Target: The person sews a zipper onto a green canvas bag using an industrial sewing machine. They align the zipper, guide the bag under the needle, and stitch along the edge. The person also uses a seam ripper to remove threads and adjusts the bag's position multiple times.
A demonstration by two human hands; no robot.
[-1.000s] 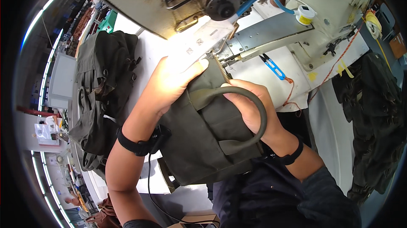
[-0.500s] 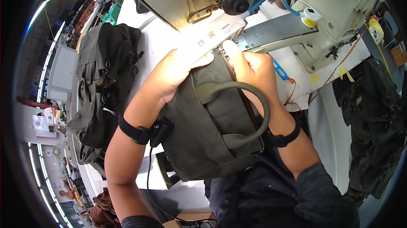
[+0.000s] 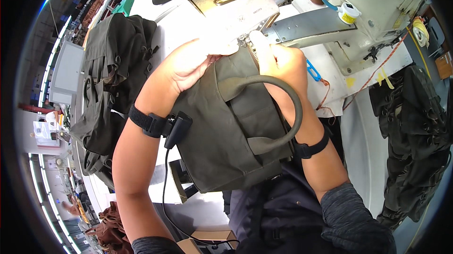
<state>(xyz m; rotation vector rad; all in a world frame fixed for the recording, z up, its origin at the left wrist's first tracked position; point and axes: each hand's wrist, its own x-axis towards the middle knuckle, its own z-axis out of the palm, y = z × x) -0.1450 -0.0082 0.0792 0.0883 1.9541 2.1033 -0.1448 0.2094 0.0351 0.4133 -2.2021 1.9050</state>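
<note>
Head view, looking down: a dark olive bag [image 3: 222, 133] lies before the person, its far end near the sewing machine's flat metal arm [image 3: 309, 29]. The left hand [image 3: 193, 63] grips the bag's far left corner. The right hand [image 3: 283, 63] holds the far edge beside the brass-coloured zipper [image 3: 254, 53], thumb extended, fingers curled. The handle [image 3: 297, 107] arches over the right forearm [image 3: 322, 169]. Other dark bags [image 3: 118, 48] are piled at left.

Dark print [image 3: 257, 11] on white machine cover [image 3: 236, 20] and yellow label [image 3: 348, 18].
</note>
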